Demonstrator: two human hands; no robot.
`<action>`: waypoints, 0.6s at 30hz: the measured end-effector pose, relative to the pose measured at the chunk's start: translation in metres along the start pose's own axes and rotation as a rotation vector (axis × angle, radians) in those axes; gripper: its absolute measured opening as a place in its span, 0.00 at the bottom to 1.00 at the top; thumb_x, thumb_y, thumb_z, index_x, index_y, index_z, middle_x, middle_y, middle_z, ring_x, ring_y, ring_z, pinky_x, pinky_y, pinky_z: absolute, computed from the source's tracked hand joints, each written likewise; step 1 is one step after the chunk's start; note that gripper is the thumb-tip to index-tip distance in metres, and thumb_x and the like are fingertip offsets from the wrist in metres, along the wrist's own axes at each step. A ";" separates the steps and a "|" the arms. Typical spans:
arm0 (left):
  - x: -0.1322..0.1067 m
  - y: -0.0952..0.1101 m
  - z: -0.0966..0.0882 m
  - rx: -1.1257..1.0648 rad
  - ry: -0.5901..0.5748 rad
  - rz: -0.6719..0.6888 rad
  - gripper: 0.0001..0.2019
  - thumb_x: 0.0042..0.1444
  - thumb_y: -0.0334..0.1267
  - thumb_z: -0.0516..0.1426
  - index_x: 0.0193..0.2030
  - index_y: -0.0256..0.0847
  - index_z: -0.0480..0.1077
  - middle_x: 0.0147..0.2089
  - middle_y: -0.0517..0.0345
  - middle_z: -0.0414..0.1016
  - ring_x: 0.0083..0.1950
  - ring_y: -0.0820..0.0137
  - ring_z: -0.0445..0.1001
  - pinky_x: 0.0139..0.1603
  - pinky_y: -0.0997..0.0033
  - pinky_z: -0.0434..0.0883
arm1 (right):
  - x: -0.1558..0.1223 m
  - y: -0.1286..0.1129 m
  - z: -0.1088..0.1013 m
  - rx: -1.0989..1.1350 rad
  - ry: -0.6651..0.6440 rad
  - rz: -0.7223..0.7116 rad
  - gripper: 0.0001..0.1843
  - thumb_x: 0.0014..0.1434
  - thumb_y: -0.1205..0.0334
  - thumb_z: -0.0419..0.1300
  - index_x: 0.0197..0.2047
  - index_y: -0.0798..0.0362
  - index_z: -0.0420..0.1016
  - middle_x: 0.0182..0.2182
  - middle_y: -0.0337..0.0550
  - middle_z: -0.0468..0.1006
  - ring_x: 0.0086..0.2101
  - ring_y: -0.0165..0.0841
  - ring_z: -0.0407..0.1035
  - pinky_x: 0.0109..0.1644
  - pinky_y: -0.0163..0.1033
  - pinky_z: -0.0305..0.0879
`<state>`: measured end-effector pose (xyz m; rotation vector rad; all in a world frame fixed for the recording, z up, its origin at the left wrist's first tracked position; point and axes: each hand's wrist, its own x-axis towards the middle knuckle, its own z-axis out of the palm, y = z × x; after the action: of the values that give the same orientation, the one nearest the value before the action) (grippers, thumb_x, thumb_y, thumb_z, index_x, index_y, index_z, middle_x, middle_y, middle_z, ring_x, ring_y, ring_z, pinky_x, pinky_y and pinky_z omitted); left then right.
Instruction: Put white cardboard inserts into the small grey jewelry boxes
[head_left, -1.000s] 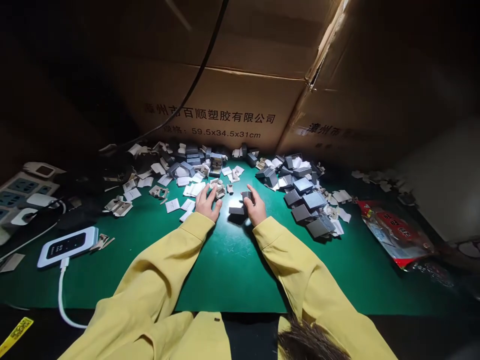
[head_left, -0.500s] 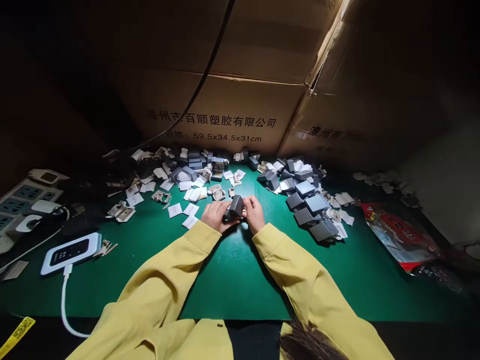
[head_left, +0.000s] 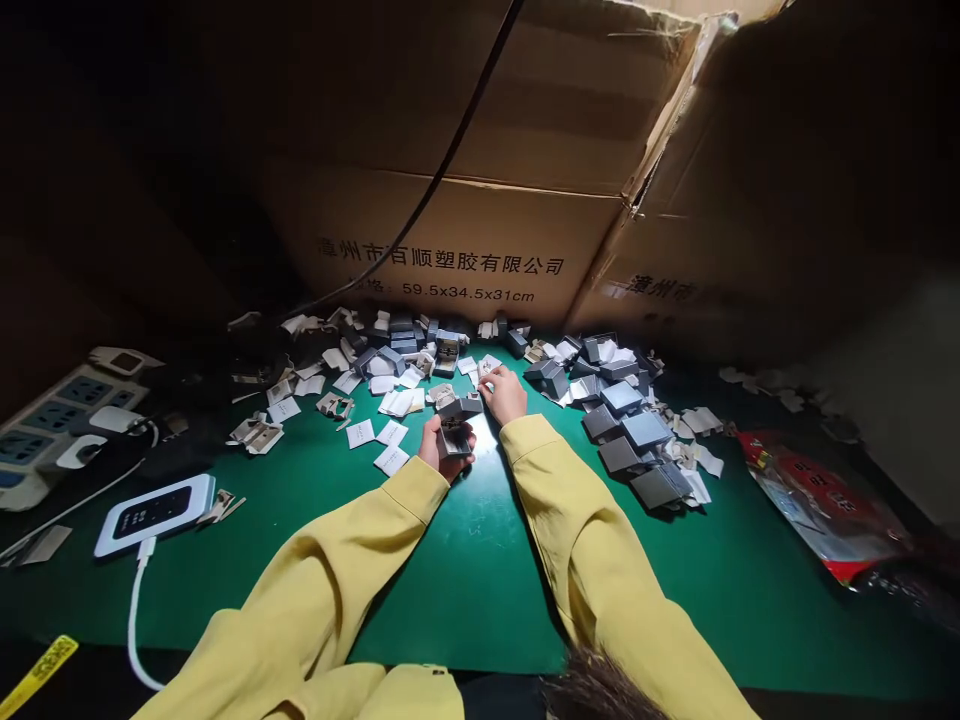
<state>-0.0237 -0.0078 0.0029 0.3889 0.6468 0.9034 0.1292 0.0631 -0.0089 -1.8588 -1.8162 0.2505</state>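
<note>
Your left hand point(head_left: 441, 452) closes its fingers around a small open grey box point(head_left: 455, 433) above the green tabletop point(head_left: 465, 560). Just beyond the box, your right hand point(head_left: 508, 397) touches small white paper cards point(head_left: 488, 366); its grip cannot be told.

Small box point(head_left: 455, 432): matt grey card. Counter point(head_left: 465, 560): smooth green mat, slight sheen. Cartons point(head_left: 480, 240): rough brown cardboard. Bag point(head_left: 817, 490): glossy red plastic.

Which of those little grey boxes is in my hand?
The open box in your left hand; all others lie in heaps on the green mat.
</note>
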 end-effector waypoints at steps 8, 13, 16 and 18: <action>-0.003 0.021 0.001 0.011 0.086 -0.070 0.24 0.57 0.54 0.41 0.27 0.38 0.68 0.22 0.54 0.64 0.21 0.71 0.62 0.18 0.71 0.61 | -0.015 -0.002 0.002 0.383 0.222 0.031 0.12 0.61 0.58 0.49 0.35 0.53 0.69 0.36 0.46 0.73 0.38 0.34 0.65 0.44 0.38 0.63; -0.006 0.022 0.000 0.067 0.117 -0.102 0.23 0.59 0.53 0.42 0.31 0.39 0.69 0.31 0.48 0.73 0.37 0.62 0.74 0.36 0.57 0.72 | -0.070 0.003 -0.001 0.820 0.200 0.219 0.17 0.57 0.50 0.50 0.44 0.52 0.66 0.28 0.38 0.69 0.26 0.29 0.65 0.31 0.34 0.64; -0.006 0.019 0.000 0.190 0.032 -0.090 0.24 0.59 0.52 0.39 0.38 0.39 0.69 0.43 0.43 0.75 0.51 0.56 0.74 0.45 0.46 0.72 | -0.098 0.003 -0.008 1.021 0.109 0.275 0.19 0.54 0.50 0.54 0.47 0.50 0.64 0.26 0.33 0.66 0.19 0.25 0.61 0.21 0.32 0.60; -0.006 0.018 0.000 0.541 -0.007 0.070 0.28 0.60 0.53 0.35 0.40 0.38 0.69 0.42 0.41 0.76 0.51 0.54 0.74 0.44 0.42 0.72 | -0.106 0.000 -0.012 1.097 0.066 0.310 0.20 0.53 0.50 0.56 0.46 0.49 0.64 0.27 0.32 0.66 0.17 0.23 0.60 0.17 0.30 0.58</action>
<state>-0.0370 -0.0020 0.0152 0.9022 0.8747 0.7834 0.1263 -0.0431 -0.0222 -1.2673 -0.9507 1.0342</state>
